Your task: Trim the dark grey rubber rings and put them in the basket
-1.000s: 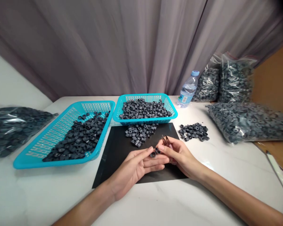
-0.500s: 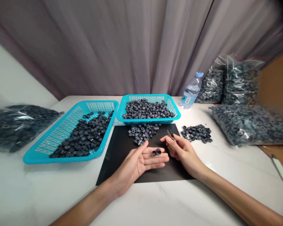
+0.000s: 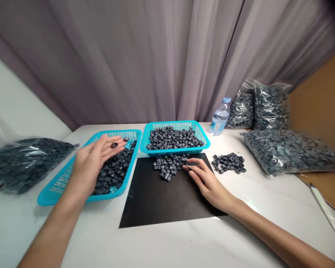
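My left hand [image 3: 92, 160] is over the left blue basket [image 3: 53, 197], turned on its side with the fingers stretched out. A small black ring-shaped part [image 3: 114, 145] shows against its fingers, and another dark part is by the fingertips; whether they rest on the skin or are dropping, I cannot tell. Many similar dark parts [image 3: 111, 173] lie in that basket. My right hand [image 3: 205, 180] is closed on a pair of tweezers [image 3: 188, 167], whose tips point at the loose pile of dark parts [image 3: 169, 167] on the black mat [image 3: 162, 204].
A second blue basket [image 3: 175, 150] full of dark parts stands behind the mat. A smaller heap [image 3: 229, 163] lies right of the mat. Clear bags of parts [image 3: 293, 152] line the right, another bag [image 3: 30, 160] the left. A water bottle [image 3: 220, 117] stands at the back.
My left hand has swung from over the mat, where two rings lay on its fingers, left to the basket and tipped. My right hand has brought the tweezers left to the pile.
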### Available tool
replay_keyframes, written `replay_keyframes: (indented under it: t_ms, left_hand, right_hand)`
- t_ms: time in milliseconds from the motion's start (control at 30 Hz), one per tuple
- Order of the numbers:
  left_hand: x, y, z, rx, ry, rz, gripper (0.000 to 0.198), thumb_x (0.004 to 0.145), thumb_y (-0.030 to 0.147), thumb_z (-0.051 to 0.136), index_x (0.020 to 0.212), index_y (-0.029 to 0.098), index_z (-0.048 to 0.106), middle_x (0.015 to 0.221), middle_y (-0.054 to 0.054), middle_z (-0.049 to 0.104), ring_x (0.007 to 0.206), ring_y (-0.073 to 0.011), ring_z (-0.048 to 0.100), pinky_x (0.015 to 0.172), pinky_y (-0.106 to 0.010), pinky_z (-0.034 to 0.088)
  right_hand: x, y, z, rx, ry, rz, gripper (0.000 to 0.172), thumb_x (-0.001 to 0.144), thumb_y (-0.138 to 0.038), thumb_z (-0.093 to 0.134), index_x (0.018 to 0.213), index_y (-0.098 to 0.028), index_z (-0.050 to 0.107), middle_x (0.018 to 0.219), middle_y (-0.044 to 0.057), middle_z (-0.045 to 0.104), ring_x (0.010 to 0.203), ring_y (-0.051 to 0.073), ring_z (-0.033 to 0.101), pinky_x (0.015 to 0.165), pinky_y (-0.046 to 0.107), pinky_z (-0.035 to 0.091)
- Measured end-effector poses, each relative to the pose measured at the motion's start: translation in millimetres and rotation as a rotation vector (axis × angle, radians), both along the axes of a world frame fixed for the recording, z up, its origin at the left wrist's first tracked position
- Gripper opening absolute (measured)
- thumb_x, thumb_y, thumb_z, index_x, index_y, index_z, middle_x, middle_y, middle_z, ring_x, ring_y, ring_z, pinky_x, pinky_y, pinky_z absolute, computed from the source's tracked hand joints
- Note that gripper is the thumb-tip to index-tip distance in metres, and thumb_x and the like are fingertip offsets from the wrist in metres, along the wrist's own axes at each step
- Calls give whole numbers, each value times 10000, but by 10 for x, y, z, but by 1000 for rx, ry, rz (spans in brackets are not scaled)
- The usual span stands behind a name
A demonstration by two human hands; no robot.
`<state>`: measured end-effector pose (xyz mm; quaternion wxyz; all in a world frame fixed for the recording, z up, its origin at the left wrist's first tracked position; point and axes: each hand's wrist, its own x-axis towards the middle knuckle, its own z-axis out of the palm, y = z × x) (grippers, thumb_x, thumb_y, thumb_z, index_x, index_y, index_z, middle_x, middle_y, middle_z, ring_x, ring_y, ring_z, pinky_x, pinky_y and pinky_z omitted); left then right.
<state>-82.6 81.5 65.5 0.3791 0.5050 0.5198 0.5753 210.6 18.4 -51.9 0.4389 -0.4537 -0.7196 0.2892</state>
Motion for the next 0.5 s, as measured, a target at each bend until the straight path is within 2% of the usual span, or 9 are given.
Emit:
replay_keyframes:
  t_ms: [33, 100, 200, 300, 400, 500]
  left_hand:
    - [-131, 52, -2, 0, 105, 40, 257, 962, 319, 617, 1047, 103, 726, 1054, -61, 809, 1138, -258, 710, 1075, -353, 506]
    - [-321, 118, -38, -54, 348, 70, 279, 973, 322, 573, 998, 103, 745, 1008, -65, 818, 1097, -287, 722, 1008, -376, 539]
    - [-408, 122, -77, -33, 629, 102, 223, 924, 310, 641, 935, 134, 776, 1030, -36, 815, 1161, -326, 681, 1073, -383, 457]
    - [-310, 39, -38, 60, 714, 167, 249, 936, 349, 629, 1031, 168, 773, 1147, -9, 780, 1253, -323, 608, 1134, -364, 359]
    - [-91, -61, -11, 230, 785, 143, 299, 989, 381, 543, 1061, 184, 756, 1150, -15, 770, 1181, -267, 650, 1059, -312, 409]
    - [201, -127, -96, 352, 799, 70, 253, 984, 337, 546, 952, 209, 763, 1024, 3, 798, 1013, -219, 716, 940, -269, 472]
  right_hand:
    - [-9, 17, -14, 9, -21, 3, 377, 1070, -398, 400, 1309, -254, 653, 1487, 113, 447, 1321, 267, 515, 1189, 452, 366]
    - [-15, 51, -35, 20, -57, 16, 388, 1069, -401, 401, 1342, -262, 638, 1578, 102, 381, 1291, 267, 548, 1188, 474, 377]
    - [-2, 99, -32, 15, -91, 19, 398, 1068, -414, 408, 1345, -261, 650, 1629, 90, 343, 1380, 281, 487, 1214, 489, 335]
    - [22, 147, -13, -19, -46, 27, 407, 1068, -431, 415, 1332, -250, 666, 1605, 98, 401, 1462, 280, 403, 1231, 482, 296]
    - [47, 193, -17, -46, 43, 56, 413, 1070, -442, 418, 1338, -246, 663, 1500, 107, 538, 1402, 250, 487, 1211, 456, 333]
    - [66, 243, -46, -44, 77, 63, 414, 1057, -470, 441, 1301, -249, 692, 1478, 102, 557, 1398, 244, 490, 1206, 434, 339]
